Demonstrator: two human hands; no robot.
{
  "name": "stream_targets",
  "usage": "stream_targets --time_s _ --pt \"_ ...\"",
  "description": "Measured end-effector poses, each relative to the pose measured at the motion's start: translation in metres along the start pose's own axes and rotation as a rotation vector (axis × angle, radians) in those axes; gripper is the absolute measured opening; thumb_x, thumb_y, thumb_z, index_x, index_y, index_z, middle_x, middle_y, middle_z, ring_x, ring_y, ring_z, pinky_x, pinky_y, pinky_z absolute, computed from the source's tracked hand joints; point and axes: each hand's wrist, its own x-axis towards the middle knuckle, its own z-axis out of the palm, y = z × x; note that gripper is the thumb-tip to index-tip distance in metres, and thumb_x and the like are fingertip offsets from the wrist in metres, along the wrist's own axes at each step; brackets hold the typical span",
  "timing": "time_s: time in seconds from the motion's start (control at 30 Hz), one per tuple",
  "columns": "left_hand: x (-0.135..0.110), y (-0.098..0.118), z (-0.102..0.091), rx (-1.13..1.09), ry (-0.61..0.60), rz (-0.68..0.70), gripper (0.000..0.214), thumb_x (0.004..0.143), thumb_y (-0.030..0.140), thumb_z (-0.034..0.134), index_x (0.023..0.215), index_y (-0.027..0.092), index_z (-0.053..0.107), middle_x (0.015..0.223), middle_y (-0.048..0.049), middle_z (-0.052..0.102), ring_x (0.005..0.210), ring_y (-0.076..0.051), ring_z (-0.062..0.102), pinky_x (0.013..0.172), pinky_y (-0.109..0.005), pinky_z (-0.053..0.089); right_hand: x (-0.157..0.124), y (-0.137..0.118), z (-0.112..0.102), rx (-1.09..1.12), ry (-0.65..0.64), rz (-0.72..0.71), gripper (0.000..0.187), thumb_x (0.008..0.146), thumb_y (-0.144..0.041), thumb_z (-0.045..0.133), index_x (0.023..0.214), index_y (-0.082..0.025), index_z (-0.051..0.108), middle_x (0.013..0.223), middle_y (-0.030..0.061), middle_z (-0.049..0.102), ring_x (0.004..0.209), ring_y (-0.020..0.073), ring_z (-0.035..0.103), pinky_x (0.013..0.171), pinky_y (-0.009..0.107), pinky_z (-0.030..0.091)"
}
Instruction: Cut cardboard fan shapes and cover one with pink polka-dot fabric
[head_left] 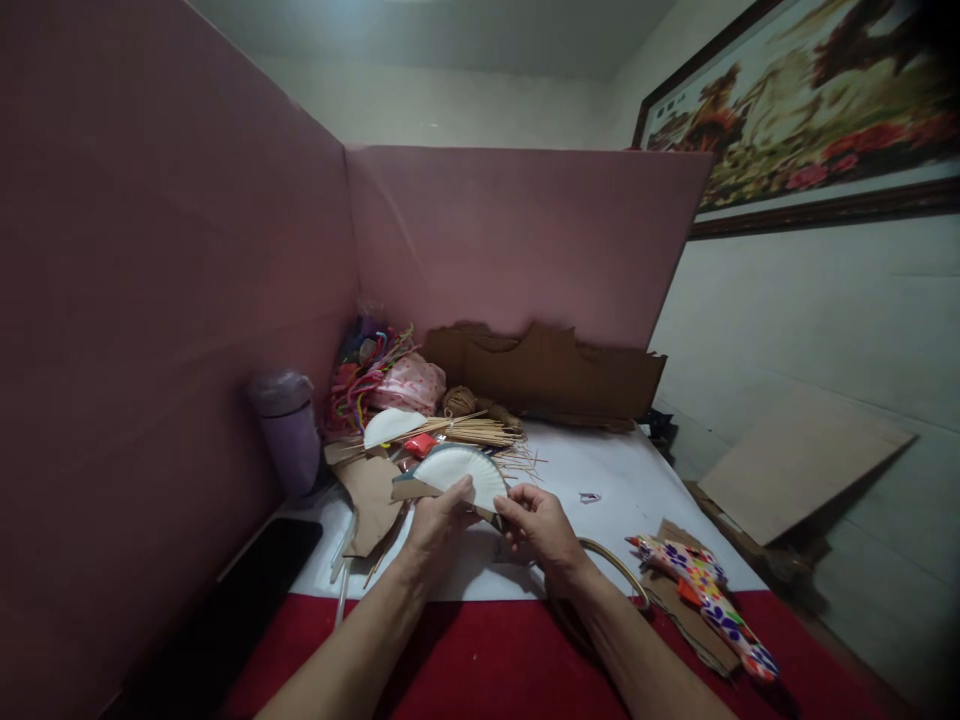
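Observation:
A white half-round paper plate point(463, 468) with a pleated rim is held up over the table, a brown cardboard strip point(414, 489) along its lower left side. My left hand point(442, 515) grips the plate from below, its thumb lying on the white face. At the plate's lower right corner, my right hand point(541, 525) pinches the edge with thumb and fingers. Something dark shows beside those fingertips, too small to name. Behind the plate are a small red packet point(420, 445) and a bundle of thin wooden sticks point(472, 430).
Cut cardboard point(371, 505) and a purple cup point(289, 435) stand left, near a black flat object point(277, 555). A patterned glue gun point(709, 590) rests on cardboard at right. Twine point(459, 401), colourful pipe cleaners point(375, 360) and torn cardboard point(547, 375) are at the back.

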Motion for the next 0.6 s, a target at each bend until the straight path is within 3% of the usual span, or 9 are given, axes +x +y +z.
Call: stream_targets --time_s 0.27,0.6 --pt "-0.0022 0.0041 -0.0017 -0.04 -0.06 0.003 0.019 0.071 0.029 0.071 0.078 0.011 0.069 0.074 -0.006 0.071 0.066 -0.017 0.064 0.064 -0.03 0.053 0.0001 -0.0029 -0.0022 0.003 -0.057 -0.096 0.036 0.066 -0.045 0.072 0.066 -0.016 0.051 0.047 -0.0058 0.053 0.036 0.0062 0.045 0.035 0.017 0.036" --pt "-0.0011 0.005 -0.0011 -0.059 -0.075 -0.011 0.014 0.076 0.022 0.066 0.081 0.01 0.067 0.076 -0.0065 0.071 0.066 -0.016 0.064 0.068 -0.03 0.054 -0.0008 -0.0053 -0.0019 0.12 -0.072 -0.047 0.036 0.063 -0.044 0.075 0.065 -0.016 0.052 0.046 -0.0063 0.052 0.034 0.0054 0.044 0.033 0.017 0.035"
